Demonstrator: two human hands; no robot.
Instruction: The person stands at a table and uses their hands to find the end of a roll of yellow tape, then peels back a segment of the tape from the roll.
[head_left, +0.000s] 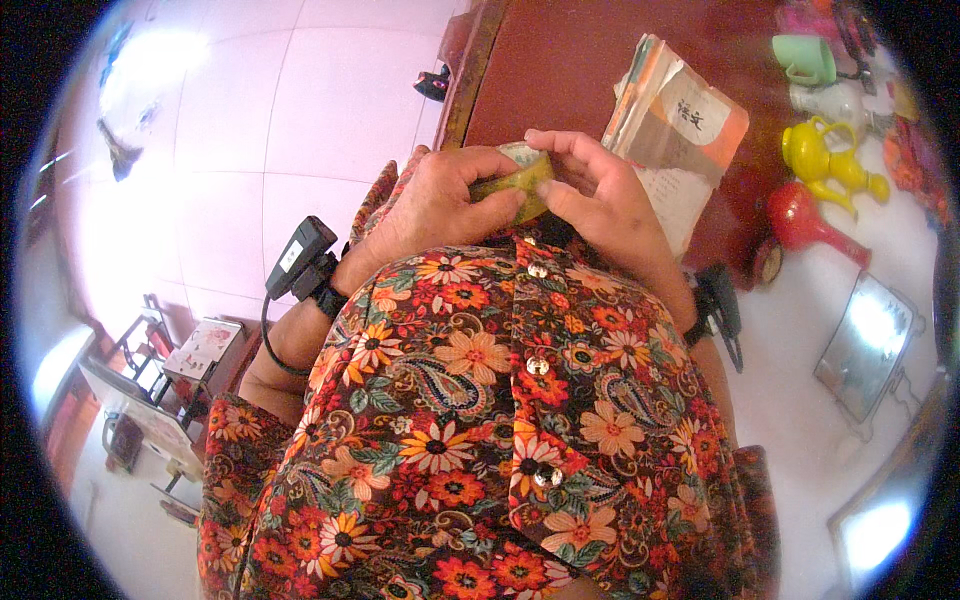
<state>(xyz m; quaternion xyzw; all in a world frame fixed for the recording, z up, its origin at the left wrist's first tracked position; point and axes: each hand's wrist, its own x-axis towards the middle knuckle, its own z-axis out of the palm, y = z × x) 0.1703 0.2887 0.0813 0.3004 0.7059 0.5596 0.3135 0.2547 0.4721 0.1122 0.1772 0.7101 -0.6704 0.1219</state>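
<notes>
A roll of yellowish adhesive tape (531, 196) is held between both hands above the floral shirt front, close to the edge of the dark red table (559, 71). My left hand (454, 195) grips its left side, with the thumb along the outer face and a finger at the upper rim. On the right side, my right hand (604, 187) holds the roll with its thumb on the outer face and its index finger curved at the rim. Its lower fingers are hidden. A worn stack of paperback books (679, 124) lies on the table just beyond my right hand.
To the right stand or lie a pale green mug (804, 60), a yellow long-spouted pot (821, 157), a red vase (802, 217) and a framed mirror (866, 345). A small box-topped stand (206, 349) is at the lower left, and a dark brush (120, 154) lies on the tiled floor.
</notes>
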